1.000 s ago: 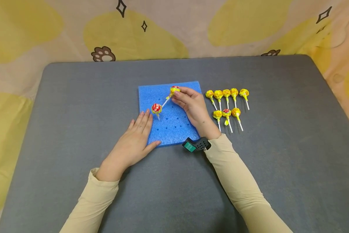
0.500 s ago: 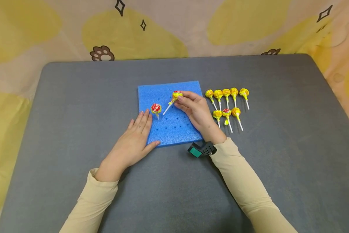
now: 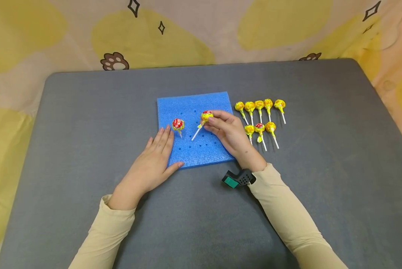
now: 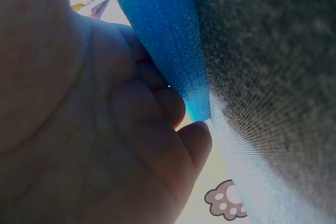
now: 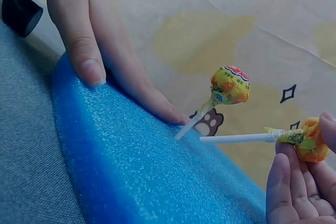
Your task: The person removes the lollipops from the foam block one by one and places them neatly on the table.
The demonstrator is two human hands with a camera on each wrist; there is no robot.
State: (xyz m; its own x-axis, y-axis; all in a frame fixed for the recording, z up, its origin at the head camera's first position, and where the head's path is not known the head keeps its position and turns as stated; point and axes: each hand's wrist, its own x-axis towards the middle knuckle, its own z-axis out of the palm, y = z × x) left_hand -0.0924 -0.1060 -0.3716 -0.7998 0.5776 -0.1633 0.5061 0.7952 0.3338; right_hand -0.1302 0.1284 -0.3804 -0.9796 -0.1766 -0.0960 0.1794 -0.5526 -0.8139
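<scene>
A blue foam block [image 3: 201, 158] with rows of small holes lies on the table. One wrapped lollipop [image 3: 178, 124] stands in it near the left side, its stick in the foam. My left hand [image 3: 152, 164] rests flat on the block's left edge, fingers straight, thumb on the near edge. Above the block my right hand [image 3: 232, 134] pinches a second lollipop [image 3: 206, 116] by its wrapped head. In the right wrist view that lollipop's white stick [image 5: 236, 138] points toward the standing one, its tip apart from the foam.
Several more lollipops [image 3: 270, 127] lie in two rows on the grey table [image 3: 321, 168], just right of the block. A patterned cloth [image 3: 187, 33] hangs behind the table. A black and green device [image 3: 237, 179] sits on the right wrist.
My right hand has drawn the held lollipop nearer to me and slightly right, away from the standing one. The left hand has stayed on the block.
</scene>
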